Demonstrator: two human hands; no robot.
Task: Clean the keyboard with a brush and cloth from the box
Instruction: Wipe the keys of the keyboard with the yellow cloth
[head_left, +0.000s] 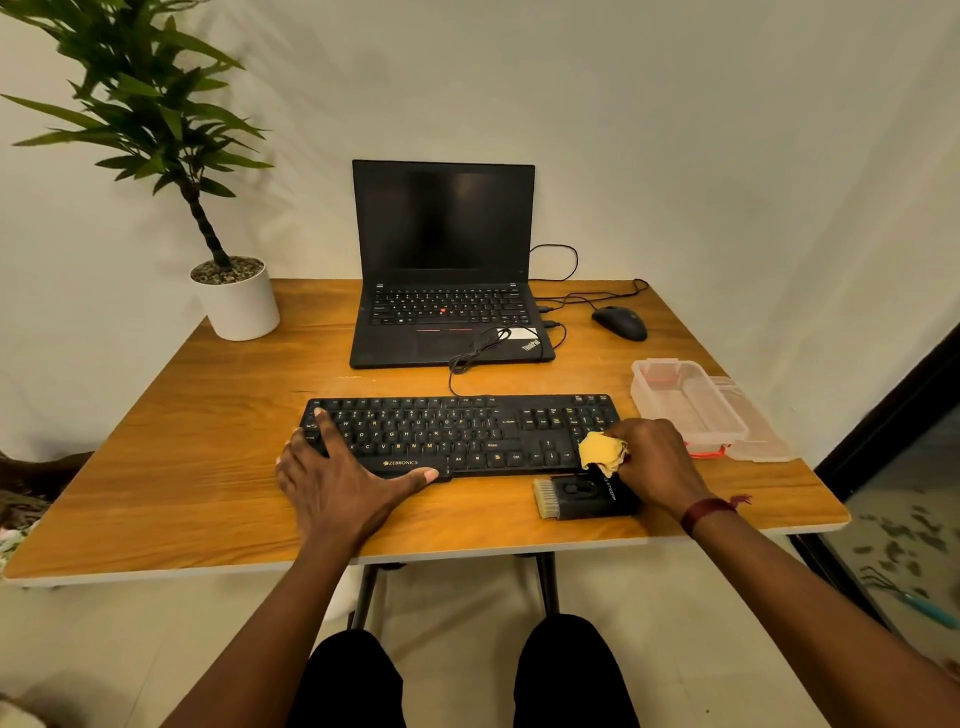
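Black keyboard (467, 431) lying parallel to the front edge of the wooden table (182, 467). Left hand (337, 478) spread wide, fingers straight, pressing flat on the keyboard's left end. Right hand (657, 460) pinches a bunched yellow cloth (600, 452) against the keyboard's right end (over the number pad). Brush (582, 498) lies between keyboard and front edge. Clear box (685, 405), lid off, stands near the right edge; laptop (444, 260) at the rear edge.

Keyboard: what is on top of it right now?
The left hand rests spread on the keyboard's left end; the right hand holds a bunched yellow cloth on the right end. Keys beneath them are hidden.
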